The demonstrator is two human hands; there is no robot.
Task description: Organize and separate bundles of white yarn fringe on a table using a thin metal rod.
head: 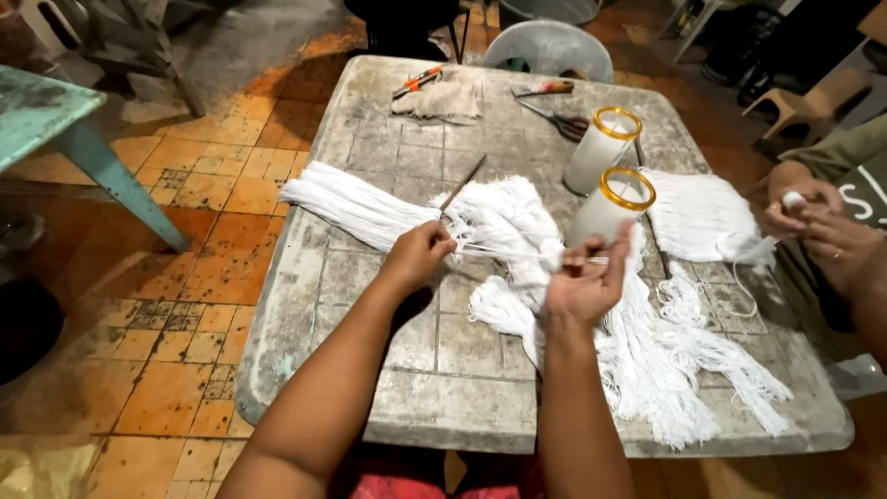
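Note:
My left hand point(418, 256) pinches a thin stick point(462, 183) and one end of several white strings point(506, 253) stretched taut across to my right hand point(588, 280), which pinches their other end. Both hands hover over a heap of white cotton cord point(504, 217) on a worn grey table point(443, 388). A long bundle of white cord point(346, 203) lies to the left of my left hand. More fringed white cord point(665, 360) spreads below and right of my right hand.
Two white cylinders with gold rims point(605, 148) stand behind my right hand. Scissors point(559, 120), a screwdriver point(545, 89), orange-handled pliers point(418, 80) and a cloth point(439, 102) lie at the far edge. Another person's hands point(813, 217) work white cord point(707, 217) at right.

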